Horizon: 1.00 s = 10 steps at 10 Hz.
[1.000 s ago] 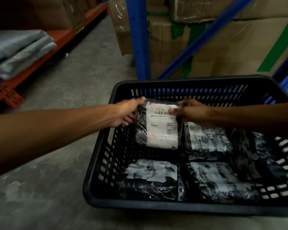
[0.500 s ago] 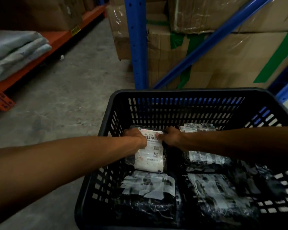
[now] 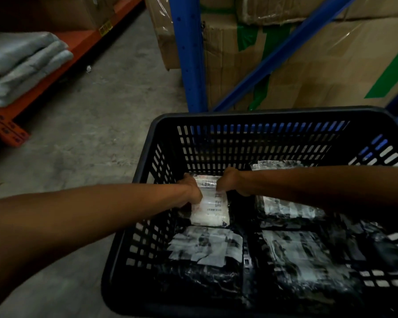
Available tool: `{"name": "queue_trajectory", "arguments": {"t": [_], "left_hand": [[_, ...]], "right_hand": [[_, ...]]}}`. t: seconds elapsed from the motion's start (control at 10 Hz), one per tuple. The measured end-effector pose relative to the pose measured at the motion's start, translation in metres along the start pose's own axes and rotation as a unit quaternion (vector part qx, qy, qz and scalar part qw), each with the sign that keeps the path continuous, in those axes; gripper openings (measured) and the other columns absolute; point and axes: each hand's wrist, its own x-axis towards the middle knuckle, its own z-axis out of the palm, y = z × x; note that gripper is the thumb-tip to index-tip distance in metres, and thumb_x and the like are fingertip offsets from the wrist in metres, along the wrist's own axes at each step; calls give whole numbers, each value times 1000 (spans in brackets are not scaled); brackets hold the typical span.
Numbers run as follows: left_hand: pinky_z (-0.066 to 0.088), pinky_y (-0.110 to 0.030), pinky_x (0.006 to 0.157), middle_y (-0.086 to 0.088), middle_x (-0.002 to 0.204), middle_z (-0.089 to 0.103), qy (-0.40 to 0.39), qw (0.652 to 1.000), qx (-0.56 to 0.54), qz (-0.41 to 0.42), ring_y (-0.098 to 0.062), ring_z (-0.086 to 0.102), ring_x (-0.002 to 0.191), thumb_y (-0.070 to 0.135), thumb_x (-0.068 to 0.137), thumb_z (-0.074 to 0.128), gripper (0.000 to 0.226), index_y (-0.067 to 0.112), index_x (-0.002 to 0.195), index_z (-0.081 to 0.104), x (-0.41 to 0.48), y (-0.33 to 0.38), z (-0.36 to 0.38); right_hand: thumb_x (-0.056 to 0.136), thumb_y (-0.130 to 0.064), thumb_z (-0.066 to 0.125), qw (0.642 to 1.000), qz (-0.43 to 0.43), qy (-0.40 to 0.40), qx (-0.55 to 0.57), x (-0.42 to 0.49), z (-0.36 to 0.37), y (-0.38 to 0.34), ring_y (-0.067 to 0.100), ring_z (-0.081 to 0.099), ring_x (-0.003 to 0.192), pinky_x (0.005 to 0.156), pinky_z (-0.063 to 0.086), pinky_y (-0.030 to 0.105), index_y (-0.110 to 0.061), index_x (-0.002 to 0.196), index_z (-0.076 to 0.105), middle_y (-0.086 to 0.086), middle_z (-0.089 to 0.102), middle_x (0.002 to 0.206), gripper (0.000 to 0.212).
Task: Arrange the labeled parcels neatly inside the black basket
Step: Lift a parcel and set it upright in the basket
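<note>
**Both hands on a parcel in the basket's far-left corner**

Head view: the left hand (image 3: pixel 191 191) and right hand (image 3: pixel 233 182) grip the top corners of a white-labeled parcel (image 3: pixel 210 205), fingers curled around its edges, low inside the black basket (image 3: pixel 251 114). Three other labeled parcels lie beside and nearer. The basket sits on the concrete floor (image 3: pixel 90 125) before a blue rack post (image 3: pixel 189 53).

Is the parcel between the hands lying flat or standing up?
Lying flat, label up: the parcel rests low in the black basket, level with its neighbours, with the left hand and right hand on its far end.
</note>
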Motion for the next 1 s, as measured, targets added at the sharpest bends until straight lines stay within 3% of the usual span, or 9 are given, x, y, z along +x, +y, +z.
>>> {"name": "queue_trajectory", "arguments": {"t": [0.1,0.2,0.3,0.4,0.5,0.7,0.8,0.9,1.0], "left_hand": [[48,-32,103,-12,146,46,-65,992,99,44,-29,51,129,6,84,67,76,9,151,30,-33,8,-20],[39,-33,111,-8,148,45,-105,957,259,79,-25,46,135,14,87,65,70,15,149,35,-71,7,-31],[20,-41,123,-10,155,37,-84,893,422,128,-27,32,146,21,86,65,75,14,152,30,-107,-14,-25],[36,-42,115,-15,151,44,-139,872,443,155,-32,44,138,30,87,66,74,7,150,35,-132,-24,1],[40,-41,113,-19,148,47,-155,883,418,146,-34,48,135,20,93,61,60,0,146,40,-139,-27,18],[37,-38,114,-19,150,45,-159,908,349,166,-32,47,136,12,94,59,57,2,147,39,-157,-29,9],[49,-36,102,-17,139,56,-184,939,223,183,-31,56,126,13,92,63,51,4,139,48,-166,-32,-13],[46,-44,107,-19,133,61,-268,944,-14,192,-31,57,125,9,92,63,41,3,132,53,-167,-37,-33],[36,-37,114,-5,129,67,-283,919,-176,212,-20,59,124,30,95,60,40,9,128,60,-161,-41,-48]], "right_hand": [[93,-16,58,994,-60,35,-86,-26,-5,-2,25,52,96,76,44,29,-1,136,46,12,54,116,47],[94,-18,58,951,-207,31,-227,-80,-9,5,27,60,108,79,50,29,-5,147,34,18,58,130,60],[90,-18,65,873,-348,-27,-340,-131,-6,25,11,63,83,65,50,15,-7,154,18,16,66,120,81],[88,-25,69,833,-403,-72,-372,-166,6,45,19,52,128,111,41,27,-10,155,11,13,37,155,89],[99,-20,52,825,-421,-102,-362,-181,26,51,16,23,148,115,14,17,-12,156,7,7,11,165,73],[99,-9,48,846,-425,-80,-311,-179,36,50,25,44,137,113,35,31,-6,153,20,15,31,158,61],[93,-15,64,881,-429,-59,-189,-185,14,55,16,61,117,99,50,32,-8,141,43,8,61,133,53],[92,-15,67,927,-362,-51,-87,-188,-24,63,8,65,112,94,55,28,-15,138,47,-3,67,125,49],[92,-15,66,954,-269,-76,107,-189,-60,74,6,64,116,84,56,13,-27,131,54,-12,71,121,43]]}}
